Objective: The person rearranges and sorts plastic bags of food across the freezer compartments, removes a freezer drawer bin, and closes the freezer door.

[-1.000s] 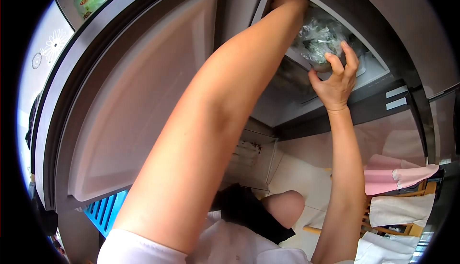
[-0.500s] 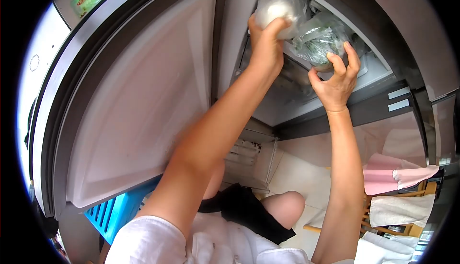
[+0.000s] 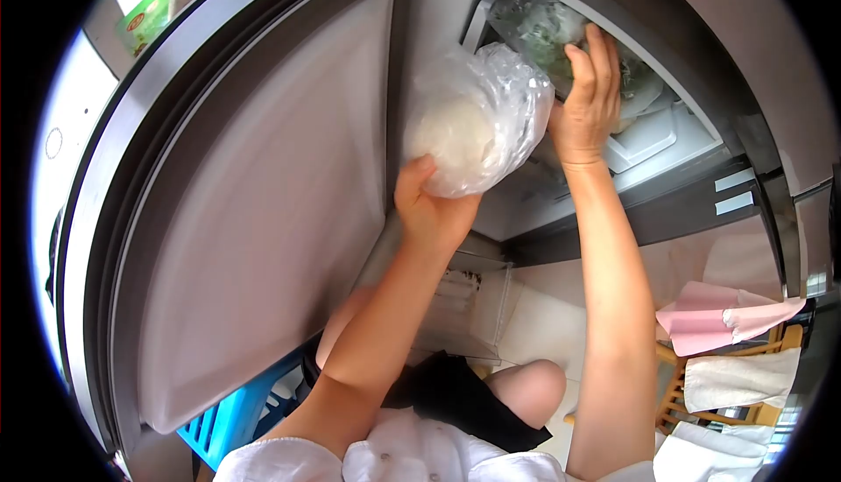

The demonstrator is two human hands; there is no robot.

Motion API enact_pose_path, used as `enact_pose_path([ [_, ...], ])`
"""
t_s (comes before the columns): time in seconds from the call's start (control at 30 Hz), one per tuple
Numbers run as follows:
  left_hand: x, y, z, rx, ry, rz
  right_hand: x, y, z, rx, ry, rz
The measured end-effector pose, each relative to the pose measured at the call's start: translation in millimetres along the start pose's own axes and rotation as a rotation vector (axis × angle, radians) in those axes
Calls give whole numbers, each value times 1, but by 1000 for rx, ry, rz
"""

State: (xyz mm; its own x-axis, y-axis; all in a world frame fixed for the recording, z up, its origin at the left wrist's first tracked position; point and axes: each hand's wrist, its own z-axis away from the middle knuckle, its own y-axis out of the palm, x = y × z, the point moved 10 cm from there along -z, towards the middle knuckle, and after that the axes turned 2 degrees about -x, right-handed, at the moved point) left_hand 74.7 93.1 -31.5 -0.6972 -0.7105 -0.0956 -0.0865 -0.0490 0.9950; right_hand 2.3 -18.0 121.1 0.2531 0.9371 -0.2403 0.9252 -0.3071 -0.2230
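Observation:
My left hand (image 3: 435,206) grips a clear plastic bag with a round white lump (image 3: 455,136) in it, held in front of the open fridge compartment. The kind of food inside cannot be made out. Farther in, my right hand (image 3: 589,101) is closed against a clear plastic bag of greens (image 3: 547,31), its fingers along the bag's right side. Part of its thumb is hidden beside the white bag. The greens lie toward the back of the compartment.
The open fridge door (image 3: 272,202) stands at my left. More bagged items (image 3: 644,88) lie beside a white tray (image 3: 646,139). A blue basket (image 3: 232,412) is below the door. Cloths (image 3: 740,377) hang on a wooden rack at right.
My left hand has brought the white-lump bag out of the compartment, toward me and down-left. My right hand has moved the bag of greens deeper, up and left.

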Motion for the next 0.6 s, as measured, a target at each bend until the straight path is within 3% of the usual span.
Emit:
enact_pose_path([
  [0.23,-4,-5,6,-34,-6,-7,2,21,3,83,-35,177],
  [0.33,-3,-3,9,-43,5,-20,12,21,-12,156,-150,265],
  [0.53,-8,-5,7,-46,5,-79,-4,16,-6,44,2,-63],
  [0.6,-10,-2,5,-15,-10,-134,-3,6,3,31,19,129],
])
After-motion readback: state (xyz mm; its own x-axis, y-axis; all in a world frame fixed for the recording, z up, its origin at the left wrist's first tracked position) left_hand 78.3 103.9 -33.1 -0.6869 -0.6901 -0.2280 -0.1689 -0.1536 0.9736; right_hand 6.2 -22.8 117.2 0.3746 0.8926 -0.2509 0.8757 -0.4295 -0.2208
